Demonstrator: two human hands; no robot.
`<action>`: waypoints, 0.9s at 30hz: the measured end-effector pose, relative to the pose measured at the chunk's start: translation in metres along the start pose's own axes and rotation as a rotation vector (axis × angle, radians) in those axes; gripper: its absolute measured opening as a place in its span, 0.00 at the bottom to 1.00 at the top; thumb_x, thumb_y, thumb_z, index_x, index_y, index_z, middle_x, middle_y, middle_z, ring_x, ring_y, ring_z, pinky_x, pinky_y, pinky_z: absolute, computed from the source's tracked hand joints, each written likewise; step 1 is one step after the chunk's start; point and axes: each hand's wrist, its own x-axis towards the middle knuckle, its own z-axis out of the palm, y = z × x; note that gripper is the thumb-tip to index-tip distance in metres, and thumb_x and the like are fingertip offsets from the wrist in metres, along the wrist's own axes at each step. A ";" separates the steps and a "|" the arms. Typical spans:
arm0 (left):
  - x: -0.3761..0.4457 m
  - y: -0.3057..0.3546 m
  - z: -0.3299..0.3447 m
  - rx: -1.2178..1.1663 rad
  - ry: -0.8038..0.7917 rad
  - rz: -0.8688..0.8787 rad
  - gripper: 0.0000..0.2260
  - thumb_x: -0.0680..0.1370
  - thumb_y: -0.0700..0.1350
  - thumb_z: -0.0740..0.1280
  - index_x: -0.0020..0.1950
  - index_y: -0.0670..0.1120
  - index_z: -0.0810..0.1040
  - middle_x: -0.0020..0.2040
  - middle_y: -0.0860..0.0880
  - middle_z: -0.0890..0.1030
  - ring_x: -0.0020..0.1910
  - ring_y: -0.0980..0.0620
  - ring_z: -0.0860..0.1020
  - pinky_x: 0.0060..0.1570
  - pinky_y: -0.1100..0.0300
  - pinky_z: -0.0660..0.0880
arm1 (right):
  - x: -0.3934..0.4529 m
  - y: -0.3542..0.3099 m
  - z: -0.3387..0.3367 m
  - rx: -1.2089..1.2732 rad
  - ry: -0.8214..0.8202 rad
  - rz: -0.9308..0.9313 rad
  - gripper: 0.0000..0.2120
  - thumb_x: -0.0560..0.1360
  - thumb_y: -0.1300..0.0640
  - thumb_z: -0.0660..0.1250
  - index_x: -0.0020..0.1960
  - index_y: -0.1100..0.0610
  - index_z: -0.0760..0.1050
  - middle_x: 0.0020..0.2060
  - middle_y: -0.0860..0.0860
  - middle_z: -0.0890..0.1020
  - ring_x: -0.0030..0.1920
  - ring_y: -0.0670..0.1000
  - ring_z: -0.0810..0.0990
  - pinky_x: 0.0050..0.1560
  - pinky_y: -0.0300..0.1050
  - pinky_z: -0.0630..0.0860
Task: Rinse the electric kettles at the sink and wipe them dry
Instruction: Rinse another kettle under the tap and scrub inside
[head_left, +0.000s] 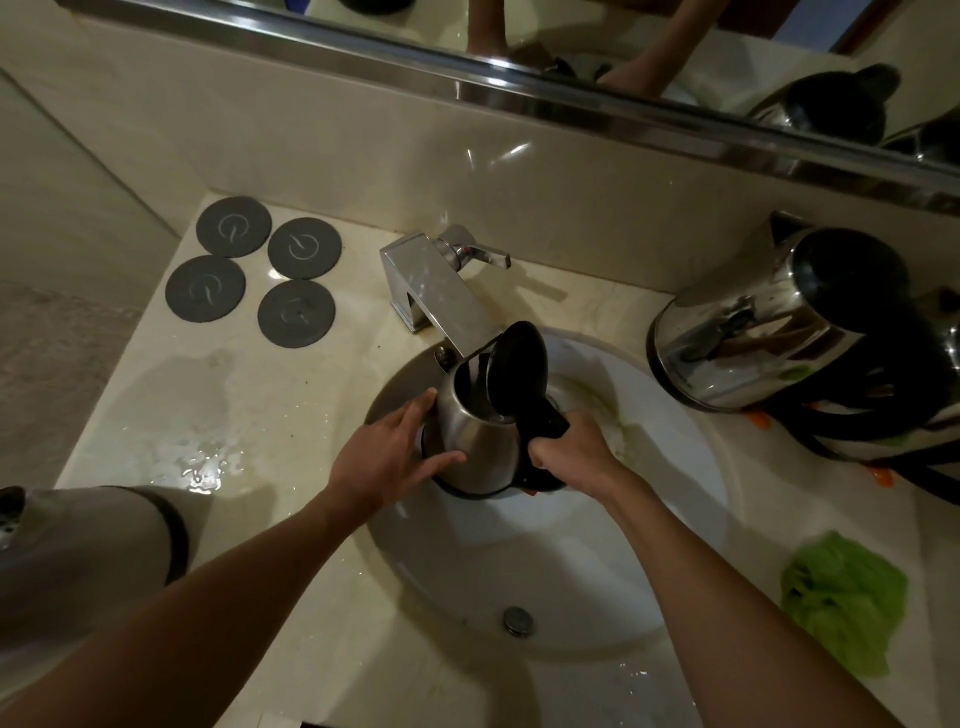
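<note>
While your right hand (569, 452) grips the black handle and your left hand (395, 452) lies flat against its steel side, the open-lidded kettle (480, 441) sits under the faucet (436, 291) over the sink (675, 467) — rinsing step — next likely swirl and tip it out.

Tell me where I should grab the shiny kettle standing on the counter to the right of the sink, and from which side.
Probably by its black handle, which seems to face the right, near side, so come in from there with the right hand. The shiny kettle has a smooth, rounded steel body that narrows toward the lid, offering little purchase.
</note>
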 end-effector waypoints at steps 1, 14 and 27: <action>0.000 0.000 0.000 0.005 -0.001 -0.001 0.47 0.69 0.78 0.51 0.78 0.47 0.61 0.70 0.47 0.75 0.61 0.47 0.79 0.57 0.51 0.78 | 0.000 0.000 0.000 -0.002 0.000 -0.003 0.04 0.65 0.67 0.65 0.37 0.59 0.73 0.29 0.56 0.76 0.30 0.56 0.79 0.29 0.45 0.76; 0.000 -0.003 0.003 0.043 0.042 0.037 0.43 0.71 0.74 0.58 0.77 0.47 0.61 0.68 0.46 0.76 0.60 0.46 0.80 0.56 0.52 0.78 | 0.002 0.001 0.000 0.005 -0.020 0.004 0.10 0.63 0.66 0.65 0.45 0.64 0.75 0.35 0.61 0.80 0.35 0.60 0.84 0.30 0.52 0.80; 0.000 -0.003 0.004 0.055 0.068 0.044 0.43 0.71 0.75 0.56 0.76 0.46 0.64 0.66 0.48 0.78 0.56 0.46 0.82 0.50 0.53 0.79 | 0.007 0.006 0.001 -0.004 0.006 -0.023 0.06 0.64 0.66 0.65 0.35 0.57 0.71 0.31 0.55 0.77 0.34 0.58 0.80 0.30 0.43 0.75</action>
